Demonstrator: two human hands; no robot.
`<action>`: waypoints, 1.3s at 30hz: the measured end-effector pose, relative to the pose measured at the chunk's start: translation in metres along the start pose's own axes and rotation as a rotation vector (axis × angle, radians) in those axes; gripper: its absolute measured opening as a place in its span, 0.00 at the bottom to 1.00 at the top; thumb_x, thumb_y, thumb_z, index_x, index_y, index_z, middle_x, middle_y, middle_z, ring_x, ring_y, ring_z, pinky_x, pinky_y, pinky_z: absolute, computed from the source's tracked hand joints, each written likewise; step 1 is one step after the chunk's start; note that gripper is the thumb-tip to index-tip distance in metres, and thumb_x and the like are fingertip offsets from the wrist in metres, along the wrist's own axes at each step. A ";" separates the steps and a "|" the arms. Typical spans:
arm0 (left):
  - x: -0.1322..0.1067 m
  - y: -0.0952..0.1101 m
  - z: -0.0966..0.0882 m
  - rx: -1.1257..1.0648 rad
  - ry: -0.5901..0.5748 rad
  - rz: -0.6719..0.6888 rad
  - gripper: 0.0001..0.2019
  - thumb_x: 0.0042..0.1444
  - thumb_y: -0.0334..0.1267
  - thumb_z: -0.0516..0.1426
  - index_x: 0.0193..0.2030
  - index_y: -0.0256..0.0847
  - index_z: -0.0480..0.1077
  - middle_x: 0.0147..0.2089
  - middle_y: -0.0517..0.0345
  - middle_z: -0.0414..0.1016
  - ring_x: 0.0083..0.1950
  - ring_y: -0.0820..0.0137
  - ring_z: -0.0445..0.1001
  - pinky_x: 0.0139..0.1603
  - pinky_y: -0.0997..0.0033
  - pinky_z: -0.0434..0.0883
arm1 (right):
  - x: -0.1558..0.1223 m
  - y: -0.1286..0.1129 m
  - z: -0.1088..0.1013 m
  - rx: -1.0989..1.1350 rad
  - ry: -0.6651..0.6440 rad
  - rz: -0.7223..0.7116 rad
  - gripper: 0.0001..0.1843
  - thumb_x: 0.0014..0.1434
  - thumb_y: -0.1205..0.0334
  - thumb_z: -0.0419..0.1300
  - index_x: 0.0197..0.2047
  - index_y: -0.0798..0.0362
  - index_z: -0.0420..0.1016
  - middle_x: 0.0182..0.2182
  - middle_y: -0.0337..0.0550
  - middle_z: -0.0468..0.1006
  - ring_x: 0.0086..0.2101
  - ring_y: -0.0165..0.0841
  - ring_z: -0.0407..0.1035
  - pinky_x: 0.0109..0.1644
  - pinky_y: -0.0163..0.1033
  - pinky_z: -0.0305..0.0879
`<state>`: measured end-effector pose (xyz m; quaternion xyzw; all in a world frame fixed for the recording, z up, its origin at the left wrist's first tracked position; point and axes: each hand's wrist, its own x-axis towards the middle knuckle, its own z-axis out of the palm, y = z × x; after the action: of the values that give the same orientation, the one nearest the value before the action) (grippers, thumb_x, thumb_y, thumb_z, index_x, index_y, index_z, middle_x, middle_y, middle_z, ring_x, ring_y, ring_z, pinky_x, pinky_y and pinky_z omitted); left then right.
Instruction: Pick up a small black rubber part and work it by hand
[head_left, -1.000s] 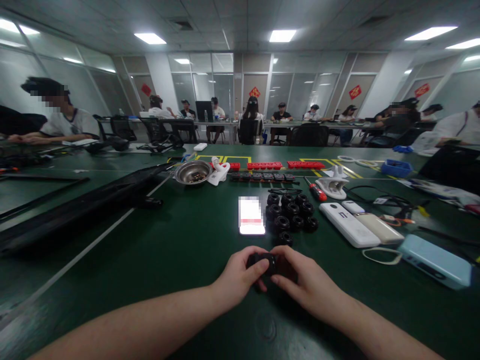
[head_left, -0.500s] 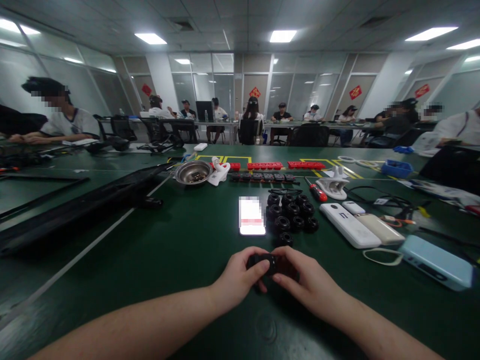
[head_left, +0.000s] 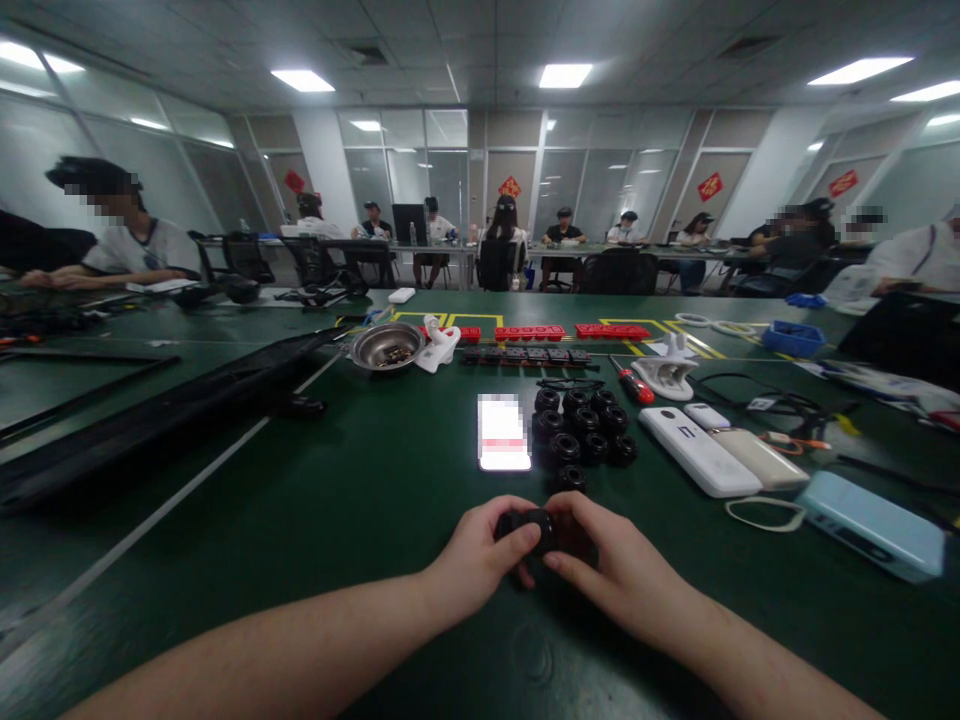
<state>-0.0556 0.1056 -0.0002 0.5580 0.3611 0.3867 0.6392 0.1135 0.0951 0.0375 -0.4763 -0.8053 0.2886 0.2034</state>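
Observation:
My left hand pinches a small black round part, like a little wheel or lens, its thumb lying across the near side. From the other side, the curved thumb and index finger of my right hand close on the part's right edge. Both hands are low over the green table. Just beyond them stands a cluster of several similar black round parts. To the left of that cluster lies a lit phone, its screen partly blurred out.
Farther back are a metal bowl with small bits, red trays, a black strip and a red screwdriver. At right lie a white power bank and a light-blue box. A long black bag spans the left.

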 end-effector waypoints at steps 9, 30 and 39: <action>-0.004 0.006 0.002 0.069 0.040 0.003 0.17 0.46 0.43 0.56 0.41 0.34 0.64 0.33 0.57 0.67 0.21 0.79 0.67 0.22 0.77 0.63 | 0.001 0.000 -0.003 -0.062 -0.025 0.023 0.13 0.59 0.56 0.45 0.30 0.53 0.64 0.25 0.39 0.68 0.27 0.30 0.63 0.29 0.34 0.56; -0.001 0.002 0.001 -0.023 -0.001 0.000 0.19 0.47 0.46 0.56 0.42 0.34 0.63 0.32 0.56 0.67 0.23 0.77 0.67 0.23 0.75 0.65 | -0.002 -0.006 -0.003 -0.036 0.002 -0.037 0.14 0.51 0.64 0.55 0.43 0.51 0.61 0.34 0.39 0.70 0.34 0.31 0.64 0.36 0.35 0.58; -0.002 0.005 0.001 0.049 0.018 -0.014 0.18 0.46 0.44 0.56 0.41 0.35 0.64 0.32 0.58 0.66 0.21 0.79 0.66 0.22 0.77 0.63 | 0.000 -0.002 -0.003 -0.147 -0.028 0.013 0.13 0.59 0.56 0.45 0.29 0.54 0.64 0.25 0.39 0.68 0.27 0.30 0.62 0.29 0.34 0.56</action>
<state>-0.0567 0.1035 0.0047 0.5673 0.3802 0.3785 0.6248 0.1135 0.0953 0.0410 -0.4909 -0.8241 0.2365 0.1546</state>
